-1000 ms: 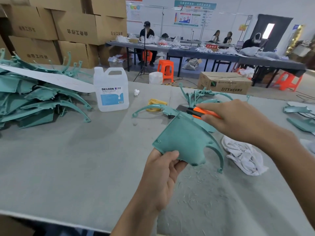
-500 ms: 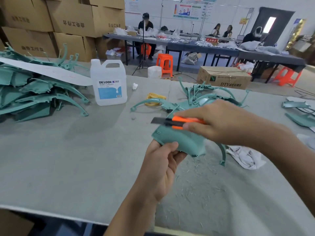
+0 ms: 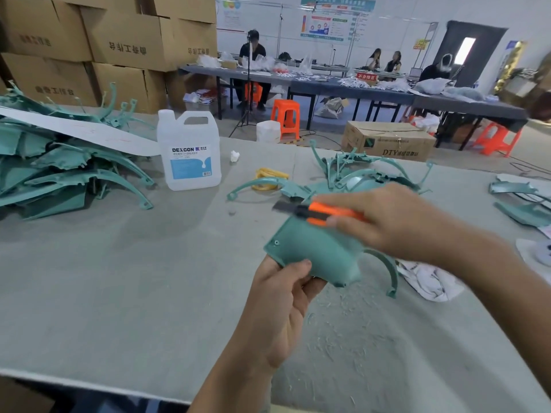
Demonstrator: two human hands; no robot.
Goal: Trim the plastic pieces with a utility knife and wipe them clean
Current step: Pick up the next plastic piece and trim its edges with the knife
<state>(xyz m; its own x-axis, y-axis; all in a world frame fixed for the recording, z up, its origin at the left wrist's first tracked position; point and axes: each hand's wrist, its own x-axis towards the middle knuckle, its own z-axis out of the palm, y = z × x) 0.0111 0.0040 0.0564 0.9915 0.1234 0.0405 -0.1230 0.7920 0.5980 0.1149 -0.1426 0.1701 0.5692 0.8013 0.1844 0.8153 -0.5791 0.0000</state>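
My left hand pinches the near corner of a teal plastic piece and holds it up above the grey table. A curved arm of that piece hangs down at its right. My right hand grips an orange utility knife with its dark blade out, pointing left along the piece's top edge. A crumpled white cloth lies on the table to the right, partly behind my right forearm.
A heap of teal pieces lies at the left under a white strip, more are piled behind the knife and at the right edge. A white DEXCON jug stands beyond. Plastic shavings litter the near table.
The knife has travelled left along the top edge of the piece, then drawn back a little to the right. My left hand has kept its hold on the near corner.
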